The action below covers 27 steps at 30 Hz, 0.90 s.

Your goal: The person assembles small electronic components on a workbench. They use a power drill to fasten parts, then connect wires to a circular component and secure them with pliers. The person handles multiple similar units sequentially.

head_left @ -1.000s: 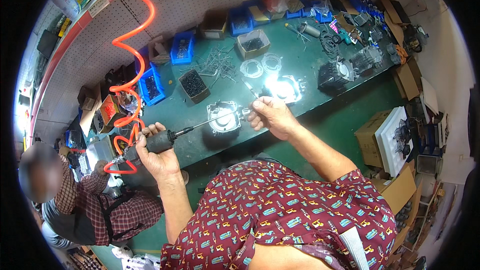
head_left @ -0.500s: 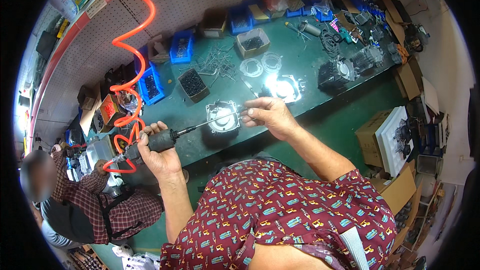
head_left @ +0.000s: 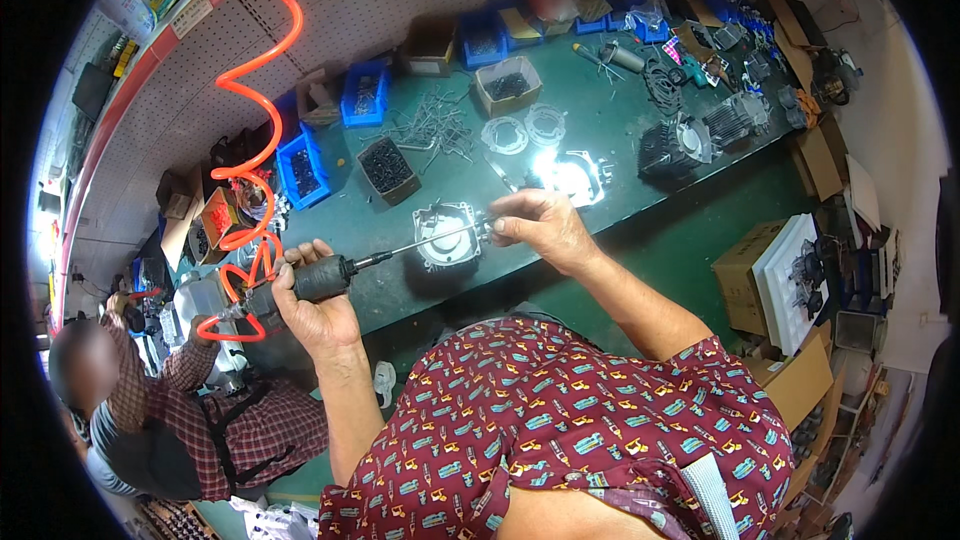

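My left hand [head_left: 318, 308] is wrapped round the dark body of an air screwdriver [head_left: 318, 278]. An orange coiled hose joins its rear end. The long thin bit [head_left: 428, 240] points right, passing over a square cast-metal housing [head_left: 447, 250] with a round centre that lies on the bench. At the bit's tip the thumb and fingers of my right hand [head_left: 548, 230] are pinched together; what is between them is too small to name. Just beyond that hand, a second metal housing [head_left: 580, 178] lies under bright glare.
On the green bench [head_left: 620, 100] stand a box of dark screws [head_left: 387, 168], another small-parts box [head_left: 507, 86], blue bins [head_left: 302, 170] and a heap of bent rods [head_left: 435, 127]. Finned motor housings [head_left: 675, 145] stand right. The orange hose [head_left: 275, 110] hangs at left, near a co-worker [head_left: 190, 420].
My hands and the screwdriver stay almost in place, with the right fingers still at the bit's tip. The hose has swung slightly left. The co-worker has shifted a little, and a pale shoe now shows.
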Available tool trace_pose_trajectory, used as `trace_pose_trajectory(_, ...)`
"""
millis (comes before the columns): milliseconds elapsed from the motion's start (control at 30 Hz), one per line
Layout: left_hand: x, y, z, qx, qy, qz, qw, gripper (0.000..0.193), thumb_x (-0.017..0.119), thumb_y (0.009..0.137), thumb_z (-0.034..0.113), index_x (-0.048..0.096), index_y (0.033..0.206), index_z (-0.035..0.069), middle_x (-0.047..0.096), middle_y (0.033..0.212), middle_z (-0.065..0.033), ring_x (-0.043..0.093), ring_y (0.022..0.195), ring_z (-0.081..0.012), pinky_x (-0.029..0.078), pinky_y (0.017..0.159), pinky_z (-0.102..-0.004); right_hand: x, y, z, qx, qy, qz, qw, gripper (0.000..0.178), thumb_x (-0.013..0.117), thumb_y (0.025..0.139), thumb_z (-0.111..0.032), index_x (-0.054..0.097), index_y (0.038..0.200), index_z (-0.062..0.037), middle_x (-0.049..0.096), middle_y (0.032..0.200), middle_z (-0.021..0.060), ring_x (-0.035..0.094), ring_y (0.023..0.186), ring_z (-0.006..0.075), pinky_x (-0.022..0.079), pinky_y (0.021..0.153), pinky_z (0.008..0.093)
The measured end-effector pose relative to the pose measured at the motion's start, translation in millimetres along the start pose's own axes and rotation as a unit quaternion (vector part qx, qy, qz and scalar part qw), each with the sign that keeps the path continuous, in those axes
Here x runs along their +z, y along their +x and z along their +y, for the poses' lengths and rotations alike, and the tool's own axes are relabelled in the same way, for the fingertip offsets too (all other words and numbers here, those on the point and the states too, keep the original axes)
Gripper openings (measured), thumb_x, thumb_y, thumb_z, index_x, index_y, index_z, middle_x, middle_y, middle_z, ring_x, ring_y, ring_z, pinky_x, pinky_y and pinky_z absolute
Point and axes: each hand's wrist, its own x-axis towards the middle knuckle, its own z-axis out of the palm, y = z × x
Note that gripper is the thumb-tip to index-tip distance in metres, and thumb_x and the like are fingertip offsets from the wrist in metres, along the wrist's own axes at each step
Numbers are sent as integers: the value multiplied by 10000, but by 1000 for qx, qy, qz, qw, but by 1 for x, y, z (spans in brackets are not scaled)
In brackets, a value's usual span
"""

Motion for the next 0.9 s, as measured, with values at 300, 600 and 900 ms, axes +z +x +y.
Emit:
trace_pose_trajectory(300,0,6,4,-14,-8,-20,1000,183,665,890,46,620,1058,-10,672,1044,-115,640,1047,-266,482,1089,-471,1,0,-3,14,75,3,997,281,728,920,-79,651,1128,93,723,933,146,724,830,201,620,768,326)
trace_pose_trajectory(600,1,6,-1,-24,3,-5,1000,94,666,889,70,614,966,54,641,957,-70,636,975,-231,495,1071,-458,4,-1,-7,14,46,-6,999,242,714,929,-70,664,1089,105,724,886,144,722,778,187,619,723,311)
trace_pose_trajectory(900,12,6,-4,-23,11,4,1000,104,663,893,63,616,982,36,651,983,-82,639,998,-236,476,1095,-468,10,0,-12,22,38,-18,999,266,700,939,-63,648,1123,121,725,909,155,718,797,186,611,736,310)
